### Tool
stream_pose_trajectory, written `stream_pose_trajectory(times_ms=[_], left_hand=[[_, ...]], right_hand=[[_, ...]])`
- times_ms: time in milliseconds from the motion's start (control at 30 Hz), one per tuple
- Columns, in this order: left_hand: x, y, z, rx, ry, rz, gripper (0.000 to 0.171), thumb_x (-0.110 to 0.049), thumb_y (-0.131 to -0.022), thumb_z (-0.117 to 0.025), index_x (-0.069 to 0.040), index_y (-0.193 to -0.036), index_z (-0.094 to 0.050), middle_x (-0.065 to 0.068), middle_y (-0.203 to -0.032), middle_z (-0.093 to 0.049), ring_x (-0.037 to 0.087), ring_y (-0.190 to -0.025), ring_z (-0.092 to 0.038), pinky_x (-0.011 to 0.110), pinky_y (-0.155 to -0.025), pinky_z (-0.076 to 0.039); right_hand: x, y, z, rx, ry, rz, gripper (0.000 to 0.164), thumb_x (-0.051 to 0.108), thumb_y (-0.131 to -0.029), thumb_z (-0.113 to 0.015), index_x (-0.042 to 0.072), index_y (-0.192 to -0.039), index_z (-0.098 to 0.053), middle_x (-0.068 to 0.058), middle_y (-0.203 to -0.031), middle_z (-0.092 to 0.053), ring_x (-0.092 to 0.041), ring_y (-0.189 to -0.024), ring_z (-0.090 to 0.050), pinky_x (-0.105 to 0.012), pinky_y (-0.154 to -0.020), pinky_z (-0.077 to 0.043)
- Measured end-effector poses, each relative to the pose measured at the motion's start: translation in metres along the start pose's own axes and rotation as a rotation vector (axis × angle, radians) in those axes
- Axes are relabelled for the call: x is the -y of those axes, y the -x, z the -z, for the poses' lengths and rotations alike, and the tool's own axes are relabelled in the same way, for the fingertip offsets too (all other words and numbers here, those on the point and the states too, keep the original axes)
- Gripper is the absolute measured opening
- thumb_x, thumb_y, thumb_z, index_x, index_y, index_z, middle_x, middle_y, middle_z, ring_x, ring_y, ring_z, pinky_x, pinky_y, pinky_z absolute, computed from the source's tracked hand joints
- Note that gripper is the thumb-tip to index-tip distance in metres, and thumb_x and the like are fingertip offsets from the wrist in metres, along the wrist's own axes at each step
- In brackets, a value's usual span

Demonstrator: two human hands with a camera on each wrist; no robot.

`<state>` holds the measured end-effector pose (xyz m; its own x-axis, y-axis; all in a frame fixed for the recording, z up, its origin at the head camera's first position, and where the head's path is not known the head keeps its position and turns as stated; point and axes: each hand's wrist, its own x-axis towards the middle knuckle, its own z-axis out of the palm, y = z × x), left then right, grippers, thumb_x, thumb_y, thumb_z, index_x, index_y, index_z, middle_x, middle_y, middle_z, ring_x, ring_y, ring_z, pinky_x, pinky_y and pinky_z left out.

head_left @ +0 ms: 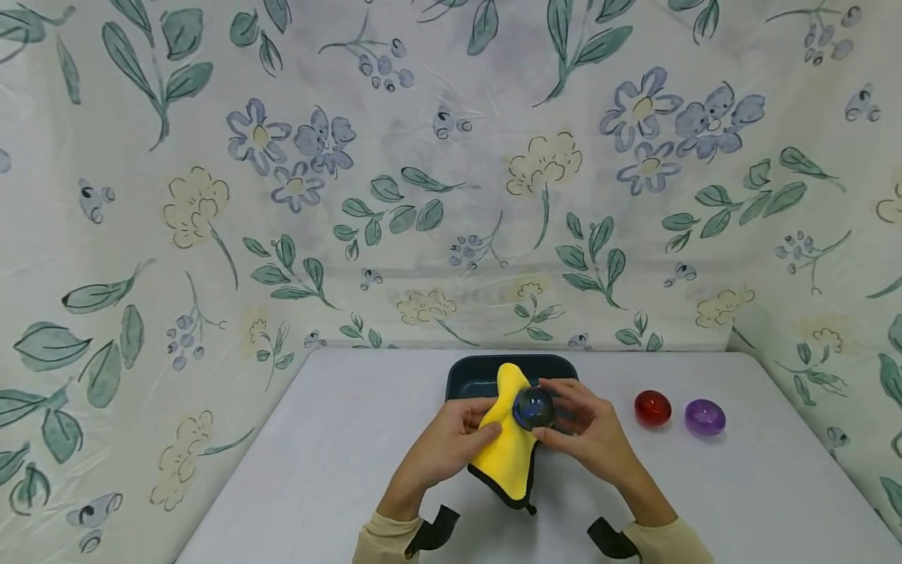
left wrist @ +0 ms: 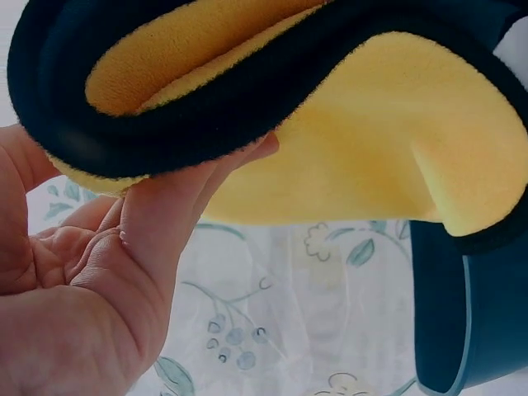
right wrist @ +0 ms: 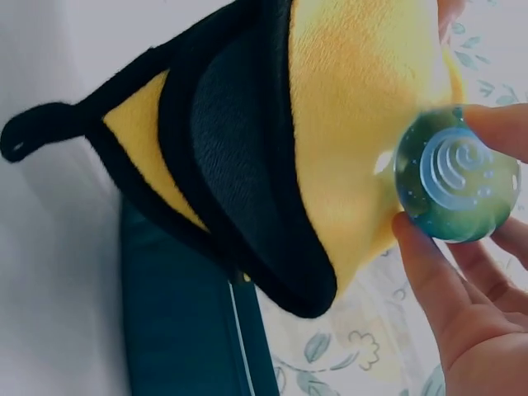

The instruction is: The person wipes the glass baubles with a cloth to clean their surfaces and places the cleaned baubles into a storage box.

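Note:
Both hands are above the white table, near the dark tray (head_left: 465,380). My left hand (head_left: 451,439) grips a folded yellow cloth (head_left: 509,462) with a black border. Between the thumb and fingers of my right hand (head_left: 595,431) is a dark blue-green glassy ball (head_left: 533,408), against the cloth or just in front of it. A pale swirl marks the ball (right wrist: 454,173) in the right wrist view. There the cloth (right wrist: 363,107) also shows a dark underside and a hanging loop at one corner. In the left wrist view, the cloth (left wrist: 346,148) drapes over my fingers.
To the right of my hands, a red glassy ball (head_left: 652,409) and a purple one (head_left: 705,417) lie on the white table (head_left: 317,439). Floral-patterned fabric (head_left: 437,196) hangs behind the table and at both sides. The hands and cloth partly cover the tray.

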<state>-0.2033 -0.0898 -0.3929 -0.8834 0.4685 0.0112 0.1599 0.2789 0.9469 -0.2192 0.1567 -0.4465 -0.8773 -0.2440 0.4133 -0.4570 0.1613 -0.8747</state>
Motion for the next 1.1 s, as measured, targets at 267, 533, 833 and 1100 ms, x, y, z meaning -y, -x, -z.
stream_pose_trajectory(times_ms=[267, 533, 833, 1100], left_hand=[[-0.0048, 0.0029, -0.0003, -0.009, 0.014, -0.011, 0.048, -0.013, -0.103, -0.060, 0.007, -0.146, -0.052, 0.024, -0.122, -0.073, 0.027, -0.098, -0.077, 0.036, -0.085, -0.064], [-0.0078, 0.0051, -0.0010, -0.055, 0.006, -0.008, 0.048, -0.012, -0.103, -0.060, 0.005, -0.147, -0.052, 0.025, -0.121, -0.073, 0.026, -0.097, -0.076, 0.037, -0.085, -0.065], [-0.0064, 0.0046, -0.0015, -0.084, 0.020, -0.031, 0.048, -0.012, -0.103, -0.060, 0.003, -0.148, -0.052, 0.026, -0.121, -0.072, 0.025, -0.095, -0.076, 0.036, -0.084, -0.064], [-0.0055, 0.0043, -0.0006, -0.113, 0.034, -0.046, 0.047, -0.013, -0.103, -0.060, 0.002, -0.147, -0.053, 0.026, -0.124, -0.071, 0.024, -0.094, -0.075, 0.033, -0.084, -0.064]], right_hand=[[-0.0025, -0.0020, 0.0031, 0.005, 0.031, -0.002, 0.058, 0.012, -0.085, -0.084, 0.007, -0.139, -0.064, -0.013, -0.134, -0.062, -0.032, -0.114, -0.070, -0.026, -0.101, -0.057], [-0.0032, -0.0016, 0.0048, 0.010, 0.077, -0.017, 0.058, 0.015, -0.085, -0.084, 0.011, -0.139, -0.064, -0.011, -0.129, -0.066, -0.031, -0.115, -0.071, -0.031, -0.102, -0.058], [-0.0011, -0.0004, 0.0054, 0.032, 0.126, -0.037, 0.061, 0.019, -0.084, -0.085, 0.006, -0.140, -0.064, -0.010, -0.123, -0.069, -0.024, -0.112, -0.072, -0.033, -0.099, -0.059], [-0.0015, -0.0006, 0.0069, 0.132, 0.112, -0.086, 0.056, 0.022, -0.086, -0.083, 0.007, -0.137, -0.065, -0.013, -0.119, -0.066, -0.028, -0.109, -0.072, -0.039, -0.097, -0.061]])
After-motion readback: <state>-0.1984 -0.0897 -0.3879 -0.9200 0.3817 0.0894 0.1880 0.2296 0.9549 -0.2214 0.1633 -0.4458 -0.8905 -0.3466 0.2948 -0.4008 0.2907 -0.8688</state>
